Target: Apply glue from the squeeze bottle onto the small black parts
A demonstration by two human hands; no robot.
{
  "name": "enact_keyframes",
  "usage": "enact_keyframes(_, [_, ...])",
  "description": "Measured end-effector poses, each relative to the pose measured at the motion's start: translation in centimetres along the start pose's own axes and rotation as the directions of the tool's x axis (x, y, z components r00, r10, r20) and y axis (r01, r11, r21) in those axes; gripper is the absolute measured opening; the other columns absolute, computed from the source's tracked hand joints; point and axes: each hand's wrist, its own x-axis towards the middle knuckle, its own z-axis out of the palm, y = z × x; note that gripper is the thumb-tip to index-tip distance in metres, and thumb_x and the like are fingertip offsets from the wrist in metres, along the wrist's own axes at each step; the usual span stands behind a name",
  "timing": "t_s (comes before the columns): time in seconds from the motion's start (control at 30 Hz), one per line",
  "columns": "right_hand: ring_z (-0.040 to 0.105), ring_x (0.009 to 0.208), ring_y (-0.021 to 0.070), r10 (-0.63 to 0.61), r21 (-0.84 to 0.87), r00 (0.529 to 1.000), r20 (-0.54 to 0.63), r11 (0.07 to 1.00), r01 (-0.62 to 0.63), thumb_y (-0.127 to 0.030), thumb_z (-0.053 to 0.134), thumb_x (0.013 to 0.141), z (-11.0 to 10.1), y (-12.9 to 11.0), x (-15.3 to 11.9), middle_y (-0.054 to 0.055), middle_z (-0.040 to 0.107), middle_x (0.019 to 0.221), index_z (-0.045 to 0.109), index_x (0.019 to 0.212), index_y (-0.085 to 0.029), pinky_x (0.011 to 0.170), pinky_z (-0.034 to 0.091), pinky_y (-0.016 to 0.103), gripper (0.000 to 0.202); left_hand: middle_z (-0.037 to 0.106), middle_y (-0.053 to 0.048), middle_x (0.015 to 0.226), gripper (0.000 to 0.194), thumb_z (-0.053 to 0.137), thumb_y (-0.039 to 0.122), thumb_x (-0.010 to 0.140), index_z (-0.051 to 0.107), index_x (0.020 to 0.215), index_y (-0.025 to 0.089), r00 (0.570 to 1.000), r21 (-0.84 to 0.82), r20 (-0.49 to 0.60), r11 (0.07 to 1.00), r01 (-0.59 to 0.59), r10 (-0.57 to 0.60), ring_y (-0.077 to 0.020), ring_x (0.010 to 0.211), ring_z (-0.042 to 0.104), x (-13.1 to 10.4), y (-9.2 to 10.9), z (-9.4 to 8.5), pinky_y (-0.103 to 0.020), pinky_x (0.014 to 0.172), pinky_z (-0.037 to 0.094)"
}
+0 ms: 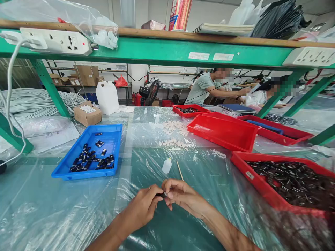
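My left hand (142, 205) is closed, pinching a small black plastic part (161, 195) between thumb and fingers above the table. From the other side my right hand (187, 199) is also closed, its fingertips at the part's end on a small whitish piece (165, 194). The fingers partly cover both, so their exact fit cannot be made out. Just beyond my hands stands a small translucent dropper bottle (166, 166) with a yellowish tip. Beside it lies a thin wooden stick (179, 170).
Left is a blue tray (60, 166) with several black parts. At right, a red tray (239, 167) holds a heap of black parts; another red tray (222, 130) lies behind. Whitish pieces (175, 127) are scattered mid-table. A green shelf beam (157, 52) crosses above. Co-workers (202, 89) sit beyond.
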Motion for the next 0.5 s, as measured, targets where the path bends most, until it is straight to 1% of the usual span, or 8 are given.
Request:
enact_keyframes(0.17, [0.030, 0.099, -0.0028, 0.006, 0.008, 1.000, -0.021, 1.000, -0.006, -0.049, 0.037, 0.115, 0.10, -0.06, 0.02, 0.014, 0.027, 0.106, 0.030, 0.130, 0.008, 0.093, 0.043, -0.003, 0.059, 0.067, -0.001, 0.096, 0.020, 0.039, 0.042, 0.121, 0.056, 0.124, 0.032, 1.000, 0.029, -0.007, 0.999, -0.014, 0.014, -0.0228, 0.078, 0.065, -0.02, 0.21, 0.03, -0.031, 0.067, 0.048])
enact_keyframes(0.27, [0.030, 0.099, -0.0027, 0.019, -0.001, 1.000, -0.023, 1.000, -0.019, -0.050, 0.037, 0.115, 0.22, -0.43, 0.14, 0.013, 0.027, 0.106, 0.031, 0.127, 0.009, 0.094, 0.043, -0.002, 0.060, 0.066, -0.002, 0.094, 0.022, 0.037, 0.042, 0.121, 0.054, 0.120, 0.029, 0.999, 0.056, -0.009, 0.998, -0.043, 0.044, -0.0232, 0.074, 0.062, 0.10, 0.36, 0.08, -0.032, 0.065, 0.046])
enact_keyframes(0.37, [0.030, 0.100, -0.0028, 0.030, -0.007, 0.999, -0.029, 1.000, -0.030, -0.050, 0.038, 0.114, 0.32, -0.63, 0.21, 0.014, 0.027, 0.107, 0.031, 0.126, 0.008, 0.095, 0.043, -0.002, 0.060, 0.066, -0.002, 0.093, 0.016, 0.037, 0.034, 0.121, 0.052, 0.118, 0.027, 0.997, 0.061, -0.017, 0.995, -0.078, 0.079, -0.0222, 0.071, 0.063, 0.24, 0.66, 0.14, -0.032, 0.063, 0.047])
enact_keyframes(0.5, [0.030, 0.100, -0.0024, 0.044, -0.013, 0.998, -0.035, 0.999, -0.045, -0.050, 0.039, 0.114, 0.34, -0.48, 0.09, 0.014, 0.026, 0.108, 0.030, 0.127, 0.008, 0.095, 0.042, -0.001, 0.060, 0.065, -0.003, 0.099, 0.010, 0.039, 0.025, 0.120, 0.048, 0.123, 0.028, 0.989, 0.051, -0.021, 0.988, -0.146, 0.147, -0.0200, 0.072, 0.064, 0.28, 0.92, 0.19, -0.027, 0.063, 0.051])
